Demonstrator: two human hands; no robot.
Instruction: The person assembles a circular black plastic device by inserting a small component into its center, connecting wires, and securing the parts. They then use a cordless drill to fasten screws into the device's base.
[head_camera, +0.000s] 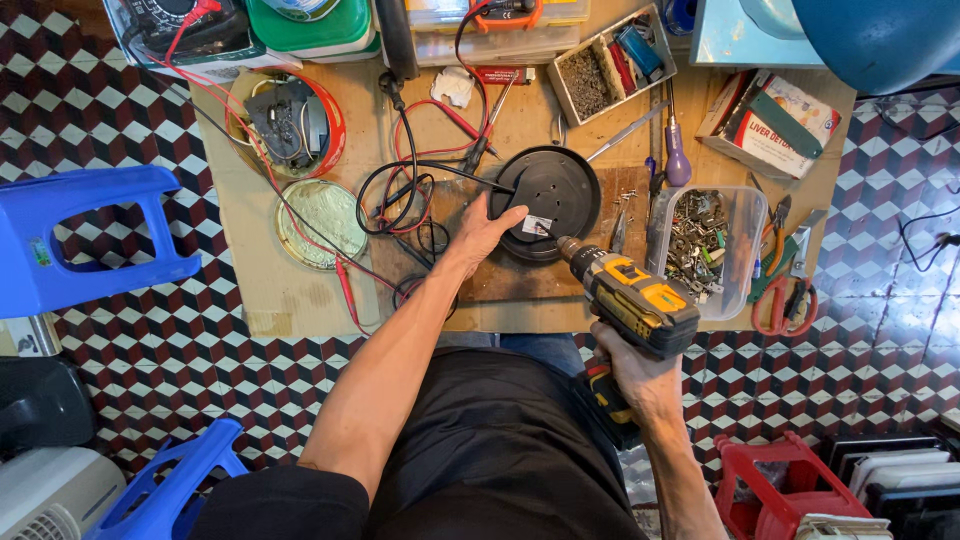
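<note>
Black round base (556, 190), centre frame, pressed flat under open left hand (483, 232); yellow-black cordless drill (632, 300) gripped in right hand (632, 378), bit touching base edge; clear tub of screws (703, 238) right.

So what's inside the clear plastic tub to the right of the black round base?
The clear tub holds a heap of small metal parts, likely screws and fittings. What lies beneath the heap is covered, so it cannot be seen.
</note>
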